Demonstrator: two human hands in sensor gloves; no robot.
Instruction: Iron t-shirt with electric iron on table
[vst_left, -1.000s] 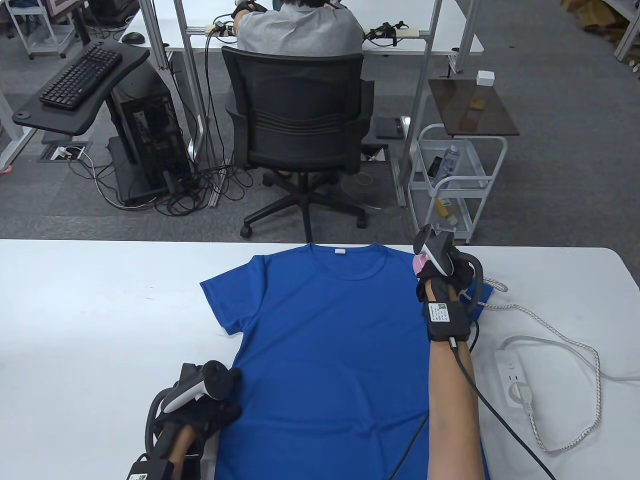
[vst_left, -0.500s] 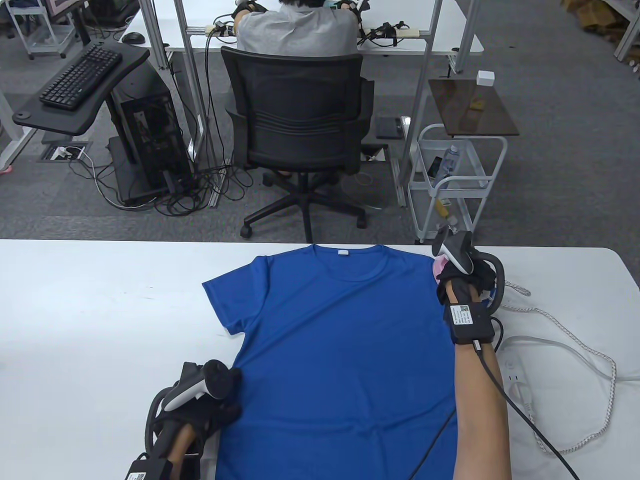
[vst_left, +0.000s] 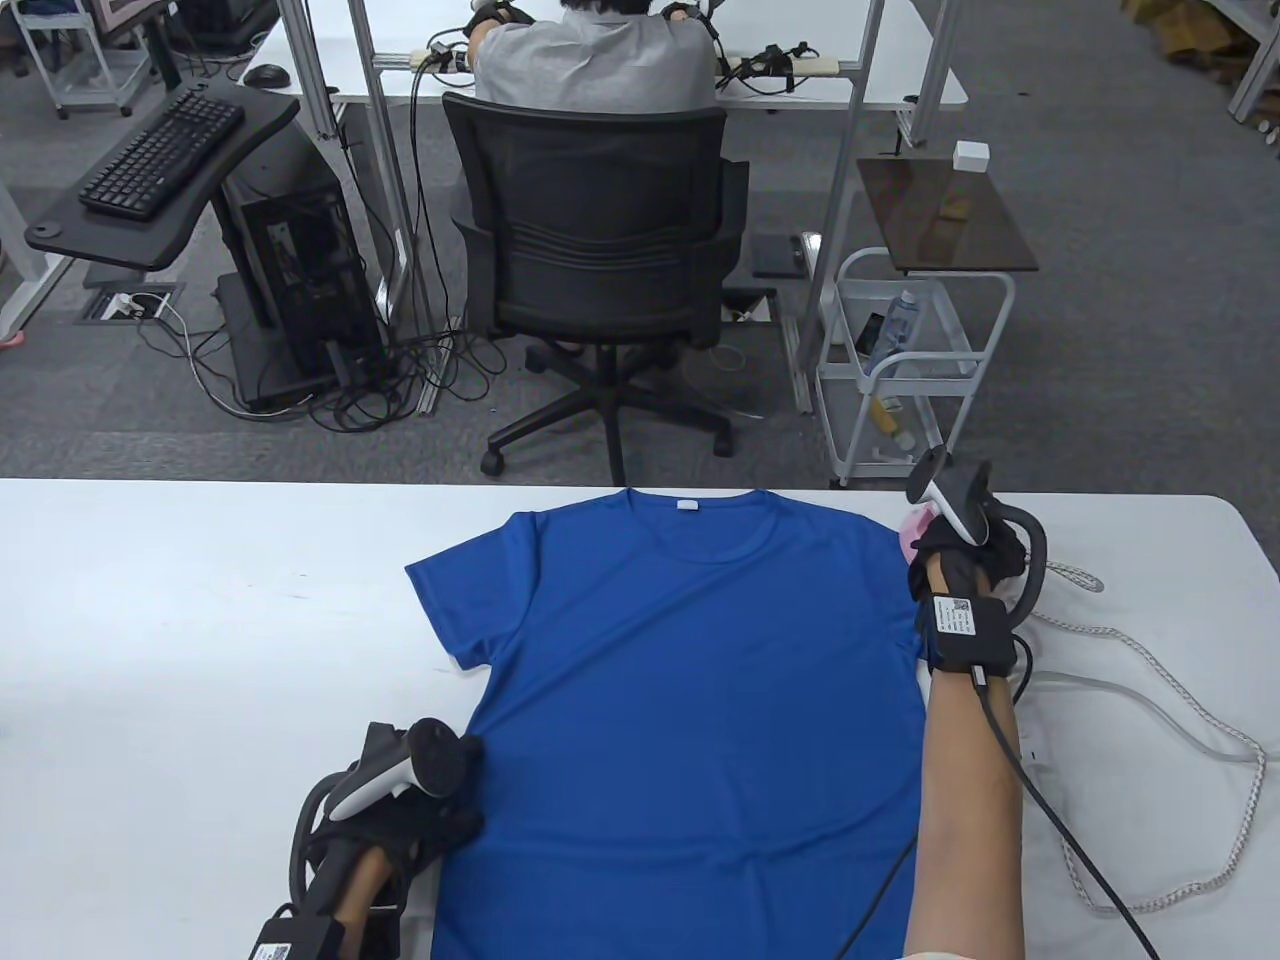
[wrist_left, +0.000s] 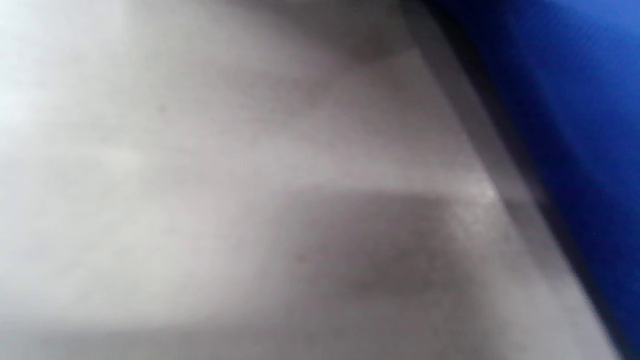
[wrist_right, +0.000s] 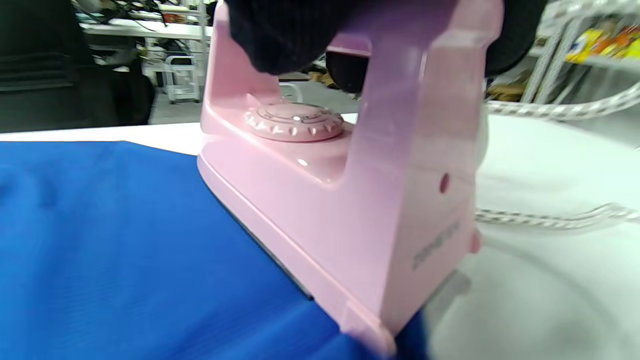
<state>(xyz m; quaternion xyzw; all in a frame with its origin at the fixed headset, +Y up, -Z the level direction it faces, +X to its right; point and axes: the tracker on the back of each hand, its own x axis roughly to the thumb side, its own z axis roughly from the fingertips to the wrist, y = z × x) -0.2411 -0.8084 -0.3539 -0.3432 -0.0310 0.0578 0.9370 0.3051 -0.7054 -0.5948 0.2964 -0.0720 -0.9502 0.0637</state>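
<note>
A blue t-shirt (vst_left: 690, 690) lies flat on the white table (vst_left: 200, 620), collar away from me. My right hand (vst_left: 962, 552) grips the handle of a pink iron (vst_left: 912, 528) at the shirt's right shoulder. In the right wrist view the iron (wrist_right: 340, 200) sits with its soleplate on the blue cloth (wrist_right: 110, 250), heel over the shirt's edge. My left hand (vst_left: 420, 815) rests on the shirt's lower left edge, fingers hidden under the tracker. The left wrist view shows only blurred table and a strip of the shirt (wrist_left: 565, 110).
The iron's braided white cord (vst_left: 1180, 700) loops over the table to my right, ending at a white power strip (vst_left: 1035, 745) partly hidden by my forearm. Beyond the table's far edge stand an office chair (vst_left: 600, 260) and a white cart (vst_left: 910, 370).
My right hand has slid the iron to the right, from the shirt's chest side out to the right shoulder edge. The cord has shifted right with it. The left hand has not moved.
</note>
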